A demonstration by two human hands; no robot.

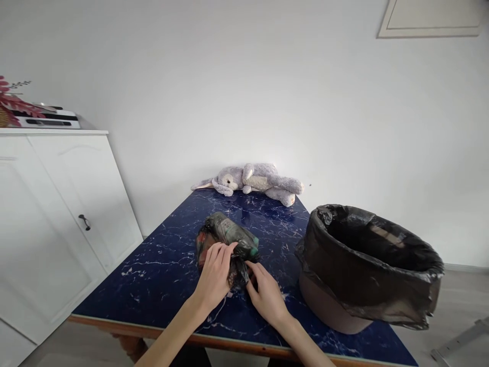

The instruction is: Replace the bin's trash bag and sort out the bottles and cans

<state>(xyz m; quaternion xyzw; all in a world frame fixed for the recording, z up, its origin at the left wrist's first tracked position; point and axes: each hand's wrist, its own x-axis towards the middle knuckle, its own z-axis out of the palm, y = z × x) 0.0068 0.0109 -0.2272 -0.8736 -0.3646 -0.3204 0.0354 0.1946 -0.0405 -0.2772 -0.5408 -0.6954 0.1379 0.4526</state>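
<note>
A small dark see-through plastic bag [225,233], stuffed with rubbish, lies in the middle of the blue marbled table [160,265]. My left hand [214,275] rests on its near end with the fingers curled over the gathered neck. My right hand [267,293] pinches the same twisted neck from the right side. Both hands are closed on the bag's plastic.
A round bin [367,267] lined with a black bag stands at the table's right edge, close to my right hand. A grey plush toy [254,181] lies at the far edge against the wall. A white cabinet [53,219] stands to the left.
</note>
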